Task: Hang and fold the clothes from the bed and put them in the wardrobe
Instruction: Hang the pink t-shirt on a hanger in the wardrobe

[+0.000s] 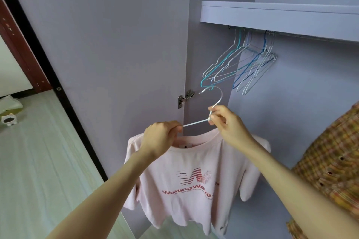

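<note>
Hanger shoulders: your white wire hanger (212,109) shows only its hook, neck and one bare arm; the rest lies inside the pink T-shirt (190,180).
Left hand grip: your left hand (161,137) covers the collar's left part, so you cannot tell whether it pinches cloth, wire or both.
T-shirt print: the small line under "Waiting Wave" is too fine to read.
Rail: the shelf (272,12) hides most of the rod carrying the empty hangers (239,64).
Plaid garment: the checked cloth (334,161) runs off the right edge.
Floor objects: the small things (8,119) at the left edge are partly cropped and unidentifiable.
</note>
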